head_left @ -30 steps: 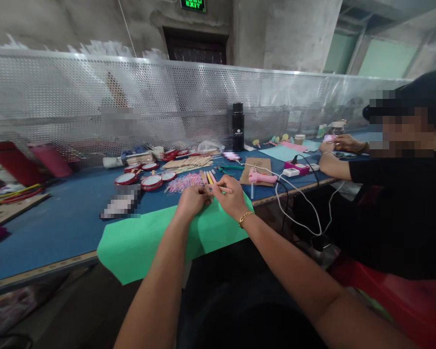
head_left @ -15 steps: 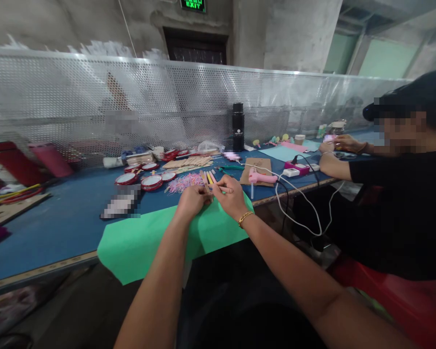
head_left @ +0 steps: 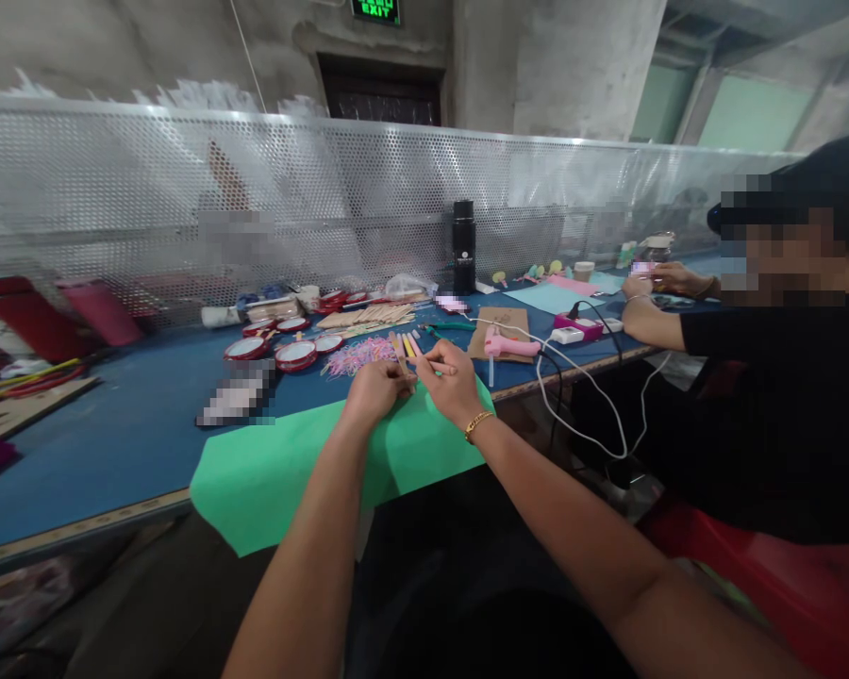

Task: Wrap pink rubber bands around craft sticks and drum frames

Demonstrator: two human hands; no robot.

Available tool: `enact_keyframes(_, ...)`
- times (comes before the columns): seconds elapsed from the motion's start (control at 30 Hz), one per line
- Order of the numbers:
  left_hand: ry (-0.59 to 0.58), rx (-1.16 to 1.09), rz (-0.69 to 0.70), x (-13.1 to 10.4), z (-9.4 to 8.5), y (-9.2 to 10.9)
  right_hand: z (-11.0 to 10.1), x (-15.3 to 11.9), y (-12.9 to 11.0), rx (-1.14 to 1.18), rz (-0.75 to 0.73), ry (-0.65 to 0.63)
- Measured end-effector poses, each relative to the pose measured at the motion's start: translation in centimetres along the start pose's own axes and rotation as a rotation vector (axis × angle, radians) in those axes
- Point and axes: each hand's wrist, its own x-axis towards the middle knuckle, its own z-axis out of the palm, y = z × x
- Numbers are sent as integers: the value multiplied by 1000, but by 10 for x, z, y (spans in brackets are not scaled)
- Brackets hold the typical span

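My left hand (head_left: 378, 389) is closed on a flat wooden craft stick (head_left: 399, 349), which points away from me over the green sheet (head_left: 283, 462). With a pinch grip, my right hand (head_left: 454, 379) holds a pale pink marker (head_left: 441, 368), its tip side toward the stick. Where the tip meets the stick is hidden by my fingers. Just beyond the hands lie several capped markers (head_left: 410, 345), one of them yellow. A pile of thin pastel bands or strands (head_left: 359, 356) lies left of them.
Red-rimmed round drums (head_left: 296, 355), more craft sticks (head_left: 374, 319), a black flask (head_left: 463, 247), green-handled pliers (head_left: 453, 328) and a pink glue gun (head_left: 509, 346) lie on the blue table (head_left: 134, 415). White cables (head_left: 587, 438) hang at right. A co-worker (head_left: 778, 377) sits there.
Both hands stay almost in place. My right fingers and the pink marker shift very slightly; everything else looks the same.
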Motion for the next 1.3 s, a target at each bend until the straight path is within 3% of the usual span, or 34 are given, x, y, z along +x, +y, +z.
enact_keyframes(1.3, -2, 14, 31, 3, 1, -8, 0, 0, 0, 0, -29, -28)
